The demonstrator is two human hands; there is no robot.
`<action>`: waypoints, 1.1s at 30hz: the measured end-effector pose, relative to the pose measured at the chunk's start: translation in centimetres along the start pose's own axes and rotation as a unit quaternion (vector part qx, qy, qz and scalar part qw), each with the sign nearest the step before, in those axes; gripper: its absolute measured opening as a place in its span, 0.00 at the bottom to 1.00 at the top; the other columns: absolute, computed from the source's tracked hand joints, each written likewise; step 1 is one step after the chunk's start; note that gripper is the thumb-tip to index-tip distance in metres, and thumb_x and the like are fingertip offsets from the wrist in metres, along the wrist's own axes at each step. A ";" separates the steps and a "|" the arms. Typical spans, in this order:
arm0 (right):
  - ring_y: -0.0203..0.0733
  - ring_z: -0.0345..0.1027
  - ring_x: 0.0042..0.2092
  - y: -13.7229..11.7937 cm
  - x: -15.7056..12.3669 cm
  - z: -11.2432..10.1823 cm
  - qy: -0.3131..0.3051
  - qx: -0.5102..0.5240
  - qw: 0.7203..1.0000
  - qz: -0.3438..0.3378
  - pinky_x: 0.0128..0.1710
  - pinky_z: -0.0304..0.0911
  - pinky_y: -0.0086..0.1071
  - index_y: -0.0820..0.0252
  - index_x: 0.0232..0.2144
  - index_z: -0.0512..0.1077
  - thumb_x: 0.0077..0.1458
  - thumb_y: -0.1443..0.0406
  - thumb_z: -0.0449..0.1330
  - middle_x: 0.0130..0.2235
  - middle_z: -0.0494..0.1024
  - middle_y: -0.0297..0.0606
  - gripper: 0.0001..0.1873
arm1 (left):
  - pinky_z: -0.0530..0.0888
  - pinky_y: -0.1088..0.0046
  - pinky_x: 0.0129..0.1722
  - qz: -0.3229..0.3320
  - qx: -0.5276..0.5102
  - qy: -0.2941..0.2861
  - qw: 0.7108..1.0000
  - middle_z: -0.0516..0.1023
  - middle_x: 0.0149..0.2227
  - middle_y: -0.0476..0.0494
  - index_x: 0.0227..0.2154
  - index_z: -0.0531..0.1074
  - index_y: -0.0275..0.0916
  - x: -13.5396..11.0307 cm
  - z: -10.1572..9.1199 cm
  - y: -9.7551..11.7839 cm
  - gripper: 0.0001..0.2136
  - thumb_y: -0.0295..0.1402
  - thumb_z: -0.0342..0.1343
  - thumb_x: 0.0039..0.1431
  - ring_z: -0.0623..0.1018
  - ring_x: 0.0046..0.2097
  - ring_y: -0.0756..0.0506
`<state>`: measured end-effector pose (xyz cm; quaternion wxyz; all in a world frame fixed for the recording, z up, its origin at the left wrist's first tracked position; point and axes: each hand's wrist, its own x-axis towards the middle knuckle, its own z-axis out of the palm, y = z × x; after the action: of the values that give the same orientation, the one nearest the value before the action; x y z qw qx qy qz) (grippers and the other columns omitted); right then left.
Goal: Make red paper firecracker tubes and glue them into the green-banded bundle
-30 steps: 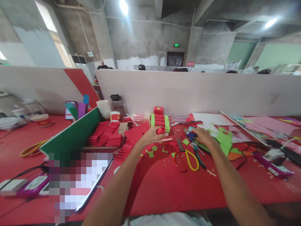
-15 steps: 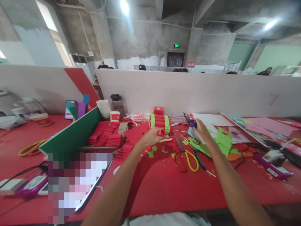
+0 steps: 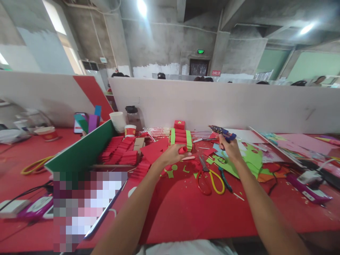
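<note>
Right hand (image 3: 230,148), arm outstretched, grips a blue glue gun (image 3: 222,132) raised; left hand (image 3: 174,154) pinches a small red paper roll (image 3: 182,149).

table (image 3: 186,219): red top
centre: scissors (image 3: 209,180) lying flat, red and yellow handles; green-handled pliers (image 3: 225,179) just right of them
scraps: green offcuts (image 3: 172,170) left of the scissors
centre back: red bundle (image 3: 180,137) with two green bands; small red box (image 3: 179,124) behind it, yellow star on it
left of centre: rows of red folded stacks (image 3: 119,151) beside a green board (image 3: 82,150) set on edge
back: two paper cups (image 3: 117,122), dark-lidded bottle (image 3: 132,115)
right: green cutouts (image 3: 249,159) in front of a white sheet (image 3: 247,135); pink sheets (image 3: 305,141) farther right
right end: purple device (image 3: 309,190), white adapter (image 3: 305,174), cables
left end: yellow loop (image 3: 35,165), bowl (image 3: 45,134), purple phone (image 3: 39,208)
</note>
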<state>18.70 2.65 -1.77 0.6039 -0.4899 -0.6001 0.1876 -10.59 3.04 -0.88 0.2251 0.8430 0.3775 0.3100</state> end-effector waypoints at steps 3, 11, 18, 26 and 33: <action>0.31 0.55 0.19 -1.1 -0.7 1.0 -0.053 0.108 0.993 0.016 0.21 0.56 0.29 0.59 0.31 0.72 0.56 0.48 0.60 0.21 0.64 0.28 0.20 | 0.56 0.76 0.24 0.002 -0.008 0.002 1.000 0.63 0.22 0.53 0.23 0.63 0.38 -0.1 -0.3 0.1 0.19 0.49 0.57 0.54 0.61 0.26 0.52; 0.35 0.61 0.22 -3.0 -3.1 2.9 -0.150 0.031 0.988 -0.005 0.23 0.58 0.30 0.60 0.30 0.74 0.56 0.46 0.59 0.20 0.67 0.31 0.23 | 0.58 0.76 0.27 0.025 -0.032 0.021 0.999 0.60 0.22 0.54 0.22 0.60 0.38 0.0 -0.2 -0.2 0.19 0.48 0.55 0.56 0.61 0.27 0.52; 0.36 0.61 0.22 -4.1 -3.8 4.5 -0.135 -0.040 0.989 -0.043 0.23 0.57 0.30 0.59 0.25 0.73 0.57 0.48 0.58 0.19 0.68 0.31 0.22 | 0.63 0.76 0.31 0.036 -0.032 0.035 0.998 0.66 0.26 0.52 0.27 0.67 0.36 0.2 0.0 -0.4 0.19 0.49 0.55 0.57 0.65 0.30 0.51; 0.35 0.59 0.20 -3.9 -3.7 4.1 -0.126 -0.104 0.985 -0.047 0.21 0.53 0.29 0.59 0.21 0.68 0.58 0.47 0.57 0.17 0.66 0.30 0.24 | 0.63 0.76 0.32 0.043 -0.029 0.035 0.998 0.71 0.28 0.51 0.32 0.71 0.36 0.1 -0.1 -0.3 0.18 0.49 0.55 0.58 0.68 0.31 0.50; 0.35 0.58 0.22 -4.1 -3.5 4.1 -0.121 -0.133 0.981 -0.074 0.23 0.52 0.29 0.59 0.19 0.65 0.58 0.48 0.57 0.18 0.64 0.30 0.25 | 0.60 0.76 0.29 0.050 -0.014 0.041 0.998 0.67 0.25 0.53 0.28 0.68 0.36 0.2 0.0 -0.7 0.18 0.48 0.55 0.58 0.65 0.29 0.51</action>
<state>12.79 -0.56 -1.14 0.4684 -0.4937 -0.7230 0.1187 -10.84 3.67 -1.25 0.2055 0.8441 0.3399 0.3602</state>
